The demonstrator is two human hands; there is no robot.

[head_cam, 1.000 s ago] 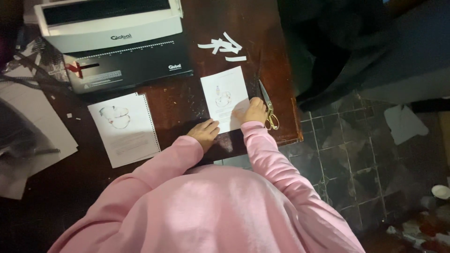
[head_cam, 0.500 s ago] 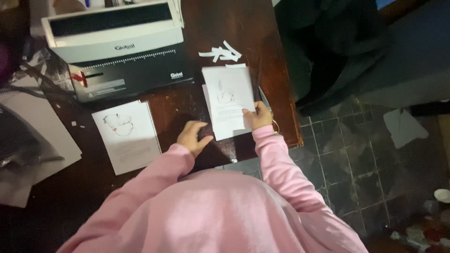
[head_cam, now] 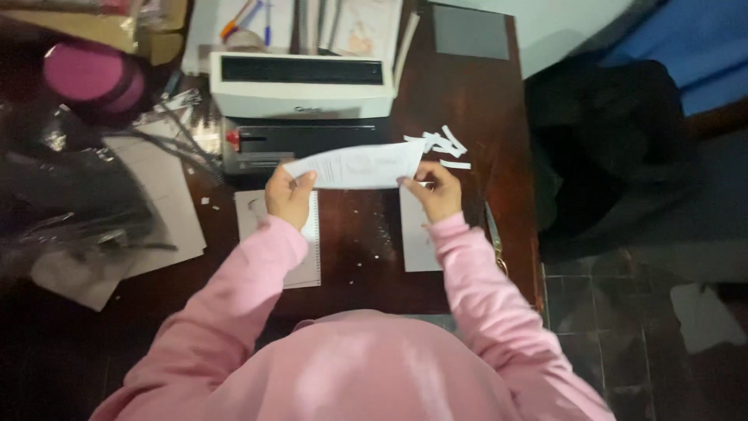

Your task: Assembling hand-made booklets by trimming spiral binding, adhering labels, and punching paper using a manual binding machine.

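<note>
Two arms in pink sleeves reach forward, raised; left hand (head_cam: 289, 195) and right hand (head_cam: 433, 189) each pinch closed, thumbs on top, held well apart

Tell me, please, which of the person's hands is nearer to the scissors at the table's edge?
Right. The right hand grips the held sheet's end just up-left of the scissors; the left hand holds the far end, across the desk.

Three paper sheets counted, one held (head_cam: 354, 166), two flat (head_cam: 304, 249) (head_cam: 419, 238), one binding machine (head_cam: 304, 93) at 12 o'clock, one pair of scissors (head_cam: 494, 238) at 3 o'clock, two hands (head_cam: 288, 196) (head_cam: 436, 191).
</note>
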